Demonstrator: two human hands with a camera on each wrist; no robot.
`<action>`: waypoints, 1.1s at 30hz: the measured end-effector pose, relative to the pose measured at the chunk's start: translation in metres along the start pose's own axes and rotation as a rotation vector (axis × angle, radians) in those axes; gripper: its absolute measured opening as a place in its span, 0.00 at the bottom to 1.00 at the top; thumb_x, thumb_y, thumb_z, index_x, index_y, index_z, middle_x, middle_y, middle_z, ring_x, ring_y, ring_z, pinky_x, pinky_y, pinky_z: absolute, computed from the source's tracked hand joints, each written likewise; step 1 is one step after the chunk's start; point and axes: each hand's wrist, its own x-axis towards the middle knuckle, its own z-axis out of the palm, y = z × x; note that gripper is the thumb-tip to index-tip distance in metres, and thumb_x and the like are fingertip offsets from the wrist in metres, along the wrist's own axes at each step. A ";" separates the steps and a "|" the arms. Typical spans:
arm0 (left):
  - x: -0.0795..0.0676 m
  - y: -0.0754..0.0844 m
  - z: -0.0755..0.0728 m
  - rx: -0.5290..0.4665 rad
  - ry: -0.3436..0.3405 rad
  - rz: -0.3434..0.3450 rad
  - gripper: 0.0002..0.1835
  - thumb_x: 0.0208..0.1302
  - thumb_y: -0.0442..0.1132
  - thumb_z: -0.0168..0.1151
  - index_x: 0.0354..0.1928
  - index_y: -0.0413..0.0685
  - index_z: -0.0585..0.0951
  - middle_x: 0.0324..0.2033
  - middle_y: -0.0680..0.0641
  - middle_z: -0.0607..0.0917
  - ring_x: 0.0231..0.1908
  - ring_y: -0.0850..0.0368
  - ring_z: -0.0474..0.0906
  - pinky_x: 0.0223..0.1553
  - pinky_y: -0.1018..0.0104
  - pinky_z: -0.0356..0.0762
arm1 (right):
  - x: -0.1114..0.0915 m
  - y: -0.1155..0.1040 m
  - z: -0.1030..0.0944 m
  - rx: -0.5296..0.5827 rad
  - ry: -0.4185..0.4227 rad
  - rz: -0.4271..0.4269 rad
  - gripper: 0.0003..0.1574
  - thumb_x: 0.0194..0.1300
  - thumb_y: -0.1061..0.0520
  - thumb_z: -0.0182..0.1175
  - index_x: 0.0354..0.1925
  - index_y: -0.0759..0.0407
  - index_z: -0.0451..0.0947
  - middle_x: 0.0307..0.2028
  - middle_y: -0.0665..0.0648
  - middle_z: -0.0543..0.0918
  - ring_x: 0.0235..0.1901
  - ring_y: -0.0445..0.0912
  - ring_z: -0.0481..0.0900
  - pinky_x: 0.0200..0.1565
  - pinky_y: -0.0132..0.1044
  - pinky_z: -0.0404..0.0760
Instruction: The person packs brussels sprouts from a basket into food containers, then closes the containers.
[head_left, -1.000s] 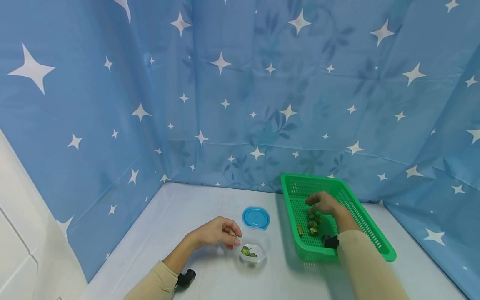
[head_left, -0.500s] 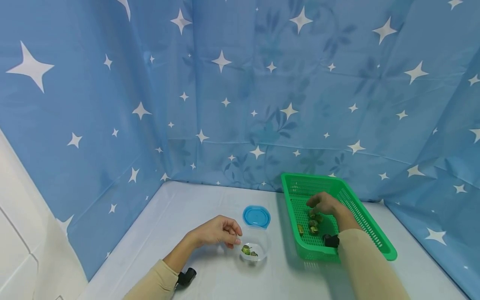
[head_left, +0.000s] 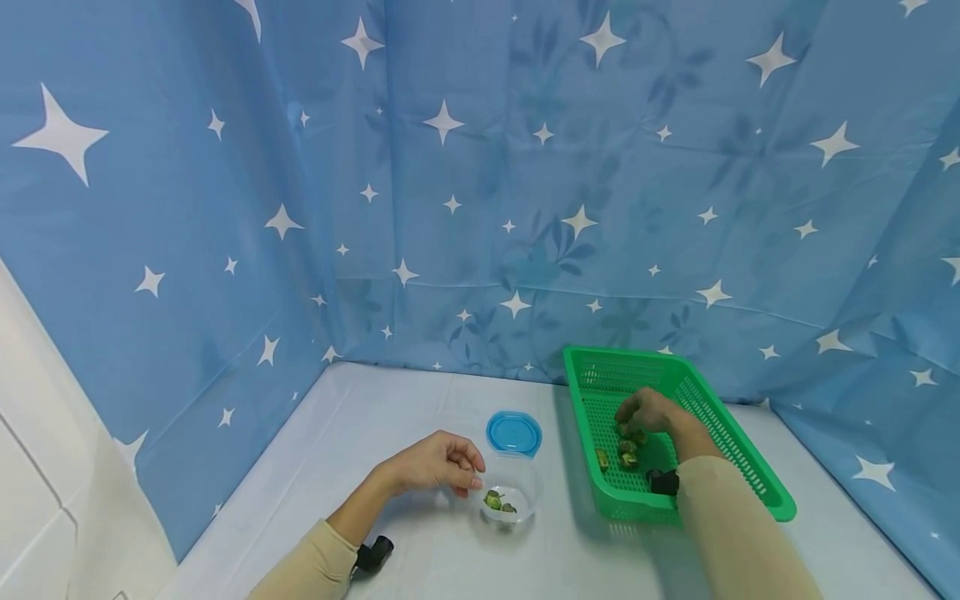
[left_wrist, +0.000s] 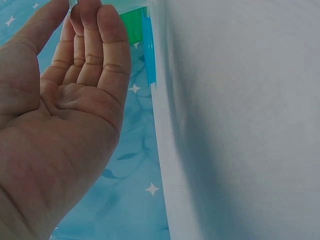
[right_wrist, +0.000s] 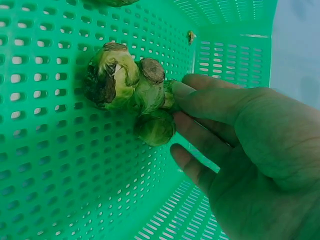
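Note:
My left hand (head_left: 437, 463) pinches the near-left rim of a small clear plastic container (head_left: 527, 482) between thumb and fingertips. Inside it lie a few small Brussels sprouts (head_left: 492, 500). To the right, my right hand (head_left: 654, 411) reaches down into a green perforated basket (head_left: 637, 507). In the right wrist view, its thumb and fingertips pinch a Brussels sprout (right_wrist: 169, 96), partly hidden by the thumb. Other sprouts (right_wrist: 112, 75) cluster beside it on the basket floor, one with browned leaves. Behind the clear container, a round blue lid (head_left: 513, 433) lies flat.
A white-covered table (head_left: 420, 400) carries everything. A blue star-patterned curtain (head_left: 480, 208) hangs right behind the basket and along the left. One sprout (head_left: 602, 459) lies apart by the basket's left wall. A black wrist camera (head_left: 663, 482) sits on my right wrist.
My right hand's fingers have lowered slightly and closed in on the sprouts in the basket. The left hand and the clear container have stayed in place.

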 end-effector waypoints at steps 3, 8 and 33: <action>0.000 0.001 0.000 -0.002 0.008 -0.007 0.14 0.66 0.38 0.74 0.48 0.36 0.85 0.30 0.46 0.88 0.30 0.56 0.87 0.39 0.60 0.89 | -0.001 -0.001 -0.001 0.004 -0.001 0.004 0.18 0.67 0.70 0.63 0.55 0.71 0.83 0.55 0.73 0.84 0.59 0.74 0.77 0.54 0.63 0.84; 0.001 0.001 0.000 -0.002 0.016 -0.012 0.14 0.65 0.38 0.74 0.48 0.36 0.85 0.33 0.37 0.88 0.30 0.55 0.87 0.39 0.60 0.88 | -0.002 -0.003 -0.001 0.016 -0.002 0.010 0.17 0.68 0.71 0.62 0.54 0.68 0.85 0.54 0.70 0.85 0.59 0.73 0.77 0.54 0.63 0.84; 0.000 0.000 0.001 -0.005 0.001 -0.006 0.17 0.66 0.38 0.73 0.50 0.33 0.84 0.35 0.32 0.87 0.31 0.55 0.87 0.39 0.60 0.88 | 0.000 -0.004 0.000 -0.005 -0.025 -0.043 0.13 0.65 0.72 0.66 0.49 0.68 0.86 0.46 0.66 0.87 0.49 0.61 0.84 0.49 0.54 0.87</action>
